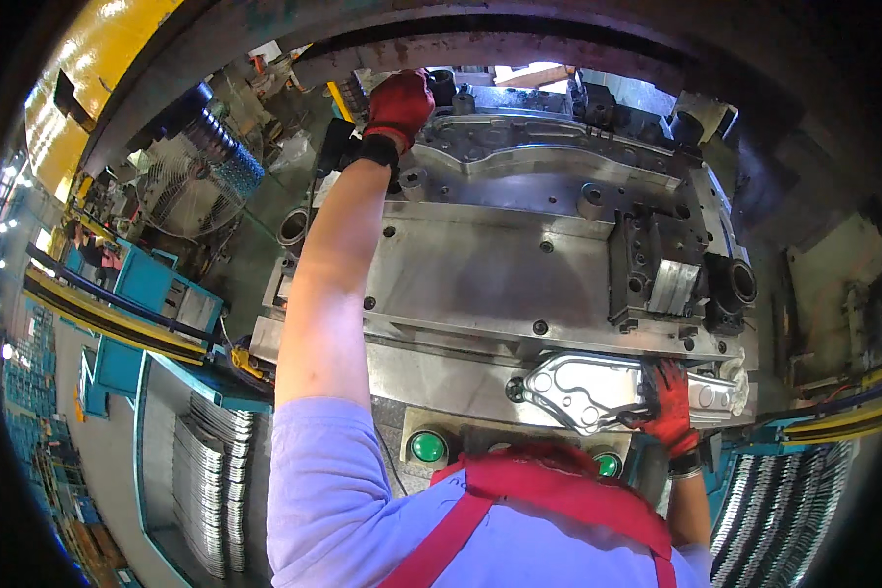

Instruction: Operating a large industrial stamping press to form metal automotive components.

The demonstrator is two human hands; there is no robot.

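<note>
My left hand (pixel 400 104), in a red glove, reaches over the far left part of a large steel press die (pixel 461 269). Its fingers are closed; whatever they may hold is hidden behind the glove. Beside it, at the die's far side, a long curved metal form (pixel 549 162) lies on the die. My right hand (pixel 668 404), also red-gloved, grips a shiny stamped metal plate (pixel 586 387) with round holes and raised ribs. That plate is at the near right edge of the die, its left end sticking out past my fingers.
Two green push buttons (pixel 426 447) sit in front of the die. A bin of stacked metal parts (pixel 211 480) stands at left, more stacked parts (pixel 779 510) at right. A fan (pixel 191 191) is at far left. Dark press frame (pixel 519 59) arches overhead. Guide post sleeves (pixel 733 282) rise from the die.
</note>
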